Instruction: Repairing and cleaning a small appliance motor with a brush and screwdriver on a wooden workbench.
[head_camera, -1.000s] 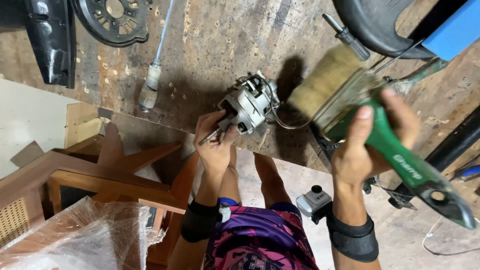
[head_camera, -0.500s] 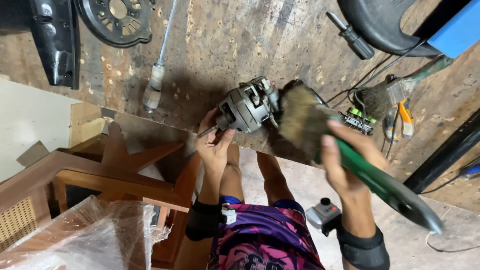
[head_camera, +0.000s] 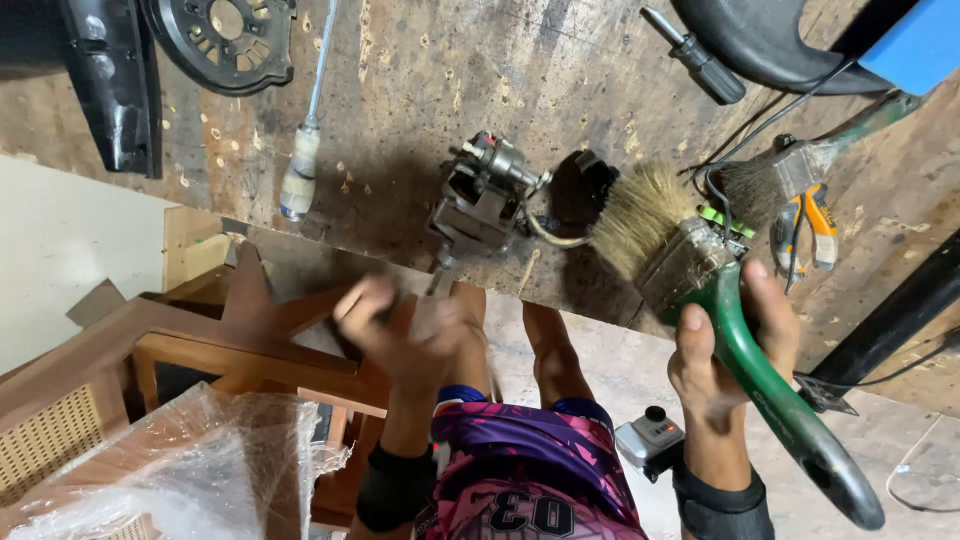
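Green-handled brush (head_camera: 690, 270) raised beside grey motor (head_camera: 480, 205).

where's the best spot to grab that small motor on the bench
Probably the blocky middle body of the small motor, taken across its flat sides from the bench edge nearest the person. The shaft end and the wires trailing to its right are poorer holds.

right hand (head_camera: 722, 345) — gripping green-handled paintbrush (head_camera: 690, 260), bristles near the small motor (head_camera: 480, 200) | left hand (head_camera: 405, 325) — blurred, at motor's shaft over the surface (head_camera: 420, 90) edge | second brush (head_camera: 770, 180), pliers (head_camera: 805, 225) beside
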